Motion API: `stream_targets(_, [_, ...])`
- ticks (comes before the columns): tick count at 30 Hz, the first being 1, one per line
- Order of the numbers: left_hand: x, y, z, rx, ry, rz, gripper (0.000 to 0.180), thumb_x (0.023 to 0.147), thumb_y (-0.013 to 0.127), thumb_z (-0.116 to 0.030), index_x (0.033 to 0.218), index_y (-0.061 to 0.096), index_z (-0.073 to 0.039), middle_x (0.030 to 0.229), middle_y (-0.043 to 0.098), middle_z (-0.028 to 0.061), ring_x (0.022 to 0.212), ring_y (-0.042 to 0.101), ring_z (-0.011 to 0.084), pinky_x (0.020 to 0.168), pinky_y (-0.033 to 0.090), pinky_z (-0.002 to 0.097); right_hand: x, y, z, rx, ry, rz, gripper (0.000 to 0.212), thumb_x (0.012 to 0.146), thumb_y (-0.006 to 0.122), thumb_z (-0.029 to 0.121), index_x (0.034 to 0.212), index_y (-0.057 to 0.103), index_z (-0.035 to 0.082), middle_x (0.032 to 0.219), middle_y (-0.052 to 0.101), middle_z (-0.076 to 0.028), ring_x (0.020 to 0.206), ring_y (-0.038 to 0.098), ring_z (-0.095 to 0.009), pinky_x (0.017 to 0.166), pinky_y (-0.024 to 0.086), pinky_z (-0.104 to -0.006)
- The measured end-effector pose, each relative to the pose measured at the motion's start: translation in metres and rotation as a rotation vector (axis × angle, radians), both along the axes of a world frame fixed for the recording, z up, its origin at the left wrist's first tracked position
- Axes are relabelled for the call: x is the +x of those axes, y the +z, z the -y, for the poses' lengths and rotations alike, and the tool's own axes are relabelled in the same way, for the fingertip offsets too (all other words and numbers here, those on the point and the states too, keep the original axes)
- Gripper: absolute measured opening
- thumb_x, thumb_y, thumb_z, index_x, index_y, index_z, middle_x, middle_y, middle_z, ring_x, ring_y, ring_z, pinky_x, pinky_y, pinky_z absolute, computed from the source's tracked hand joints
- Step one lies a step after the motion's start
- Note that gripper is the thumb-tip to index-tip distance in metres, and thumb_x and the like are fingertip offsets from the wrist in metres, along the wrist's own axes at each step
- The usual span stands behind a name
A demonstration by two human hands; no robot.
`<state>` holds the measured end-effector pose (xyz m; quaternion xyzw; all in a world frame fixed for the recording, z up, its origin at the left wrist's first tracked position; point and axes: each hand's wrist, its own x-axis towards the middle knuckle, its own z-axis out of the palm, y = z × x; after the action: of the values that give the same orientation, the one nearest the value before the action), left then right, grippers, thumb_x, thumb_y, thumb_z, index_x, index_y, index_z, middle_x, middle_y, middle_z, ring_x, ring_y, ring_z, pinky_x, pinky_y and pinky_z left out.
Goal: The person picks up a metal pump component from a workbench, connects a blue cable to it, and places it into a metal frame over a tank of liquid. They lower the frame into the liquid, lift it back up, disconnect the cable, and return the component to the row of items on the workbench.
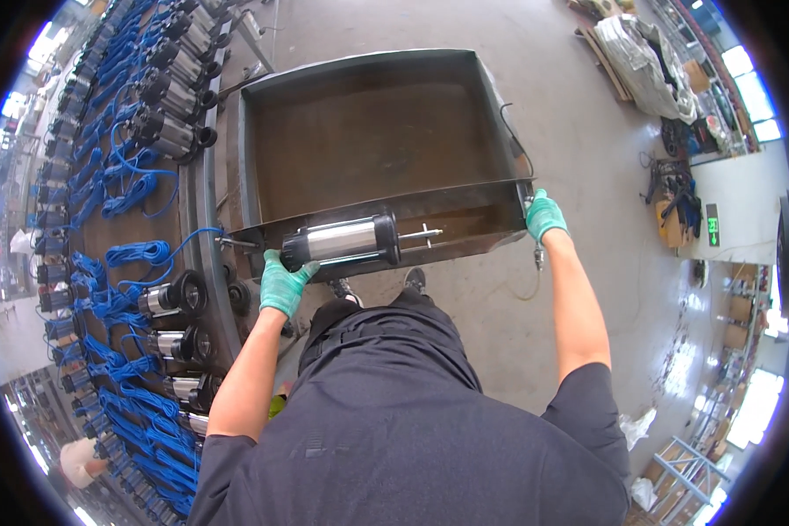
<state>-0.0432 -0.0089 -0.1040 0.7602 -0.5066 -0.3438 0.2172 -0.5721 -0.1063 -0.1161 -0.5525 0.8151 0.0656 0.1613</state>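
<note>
A motor pump (342,239) with a shiny steel body and black ends lies on its side along the near edge of a dark metal tank (491,96). My left hand (282,285), in a green glove, grips the pump's black left end, thumb and forefinger spread around it. Out of the pump's right side, a metal rod with a short crosspiece (428,234) points right. At the tank's near right corner my right hand (545,216), also gloved in green, is closed around something its fingers hide. Just below it hangs a metal hose fitting (539,257).
Brownish liquid appears to fill the tank. To the left, several similar pumps (162,131) stand in rows with coiled blue cables (136,254) beside a metal rail (209,202). A thin hose (528,294) trails to the floor. Wrapped goods (644,70) sit at far right.
</note>
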Motion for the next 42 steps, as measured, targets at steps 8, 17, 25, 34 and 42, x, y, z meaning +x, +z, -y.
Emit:
stream_targets(8, [-0.010, 0.018, 0.006, 0.113, -0.044, 0.075, 0.073, 0.077, 0.089, -0.040, 0.123, 0.053, 0.003, 0.113, 0.069, 0.0253, 0.107, 0.068, 0.0383, 0.092, 0.053, 0.0432, -0.011, -0.022, 0.038, 0.052, 0.015, -0.147, 0.037, 0.101, 0.054, 0.035, 0.120, 0.060, 0.004, 0.115, 0.071, -0.026, 0.111, 0.067, -0.044, 0.093, 0.053, -0.0545])
stream_targets(17, [0.128, -0.033, 0.016, -0.287, 0.047, 0.536, 0.031, 0.099, 0.063, -0.026, 0.120, 0.064, -0.003, 0.110, 0.070, 0.0239, 0.102, 0.067, 0.0423, 0.089, 0.053, 0.0466, 0.062, 0.014, -0.001, -0.444, 0.036, 0.381, 0.033, 0.104, 0.059, 0.031, 0.121, 0.061, 0.003, 0.105, 0.071, -0.021, 0.095, 0.069, -0.037, 0.083, 0.053, -0.0451])
stream_targets(25, [0.189, -0.060, 0.069, 0.263, 0.530, -0.587, 0.023, 0.102, 0.061, -0.034, 0.106, 0.063, -0.011, 0.075, 0.062, 0.0025, 0.055, 0.054, 0.0156, 0.052, 0.049, 0.0349, 0.283, 0.057, -0.020, -0.500, 0.236, 0.675, 0.032, 0.101, 0.064, 0.029, 0.116, 0.066, 0.001, 0.110, 0.071, -0.020, 0.103, 0.068, -0.037, 0.091, 0.053, -0.0439])
stream_targets(34, [0.157, -0.027, 0.026, -0.304, 0.066, -0.023, 0.011, 0.101, 0.064, -0.014, 0.104, 0.058, -0.005, 0.075, 0.064, 0.0100, 0.064, 0.061, 0.0199, 0.060, 0.047, 0.0353, 0.298, 0.049, -0.021, -0.632, 0.516, 0.324, 0.015, 0.090, 0.067, 0.014, 0.102, 0.071, 0.005, 0.089, 0.071, -0.013, 0.085, 0.065, -0.033, 0.079, 0.053, -0.0439])
stream_targets(42, [0.123, -0.024, -0.025, -0.490, -0.001, -0.087, 0.014, 0.102, 0.059, -0.011, 0.112, 0.066, -0.005, 0.086, 0.070, 0.0170, 0.074, 0.069, 0.0286, 0.068, 0.052, 0.0376, 0.304, 0.054, -0.021, -0.620, 0.496, 0.318, 0.012, 0.091, 0.066, 0.014, 0.098, 0.072, 0.007, 0.085, 0.070, -0.012, 0.085, 0.065, -0.032, 0.079, 0.053, -0.0430])
